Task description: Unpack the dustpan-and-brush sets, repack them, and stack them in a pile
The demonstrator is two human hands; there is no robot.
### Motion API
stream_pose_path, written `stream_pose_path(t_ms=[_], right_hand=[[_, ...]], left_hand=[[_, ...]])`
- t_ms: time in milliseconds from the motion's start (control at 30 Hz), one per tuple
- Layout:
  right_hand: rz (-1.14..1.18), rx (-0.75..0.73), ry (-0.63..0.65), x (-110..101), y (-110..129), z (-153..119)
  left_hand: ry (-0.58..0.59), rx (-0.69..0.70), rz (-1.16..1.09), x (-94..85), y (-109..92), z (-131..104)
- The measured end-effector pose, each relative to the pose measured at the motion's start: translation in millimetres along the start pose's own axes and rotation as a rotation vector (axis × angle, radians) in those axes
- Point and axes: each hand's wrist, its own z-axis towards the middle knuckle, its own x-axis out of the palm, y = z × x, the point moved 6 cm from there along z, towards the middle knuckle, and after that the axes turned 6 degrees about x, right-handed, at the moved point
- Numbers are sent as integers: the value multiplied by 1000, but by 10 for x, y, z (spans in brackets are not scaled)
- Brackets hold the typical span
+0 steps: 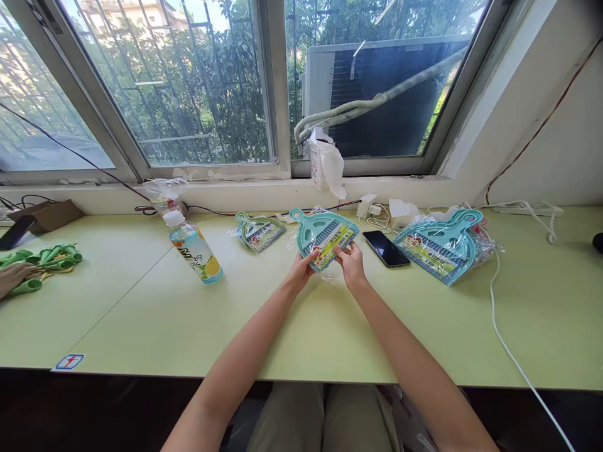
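Note:
Both of my hands hold a teal dustpan-and-brush set (315, 230) in clear plastic wrap, its label facing up, just over the table. My left hand (303, 269) closes on the lower left corner. At the lower right edge, my right hand (349, 260) grips the same set with the thumb on top. Behind and to the left lies a smaller green wrapped set (260, 232). Over on the right, more teal wrapped sets (440, 246) lie in a pile. A black phone (386, 248) rests between that pile and my right hand.
A drink bottle (193, 247) stands left of my hands. At the far left, another person's hand (16, 277) touches green pieces (51, 258) near a brown box (47, 215). A white cable (500, 333) runs down the right side. White adapters (403, 212) sit by the window wall.

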Motion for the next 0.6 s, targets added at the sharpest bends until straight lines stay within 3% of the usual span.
stream_pose_path(t_ms=[200, 400, 600], right_hand=[[-11, -15, -24, -39, 75, 7], [42, -3, -7, -16, 49, 0], [50, 11, -27, -55, 11, 18]], left_hand=[[211, -96, -1, 182, 32, -100], [52, -13, 71, 63, -23, -27], [168, -41, 115, 108, 14, -37]])
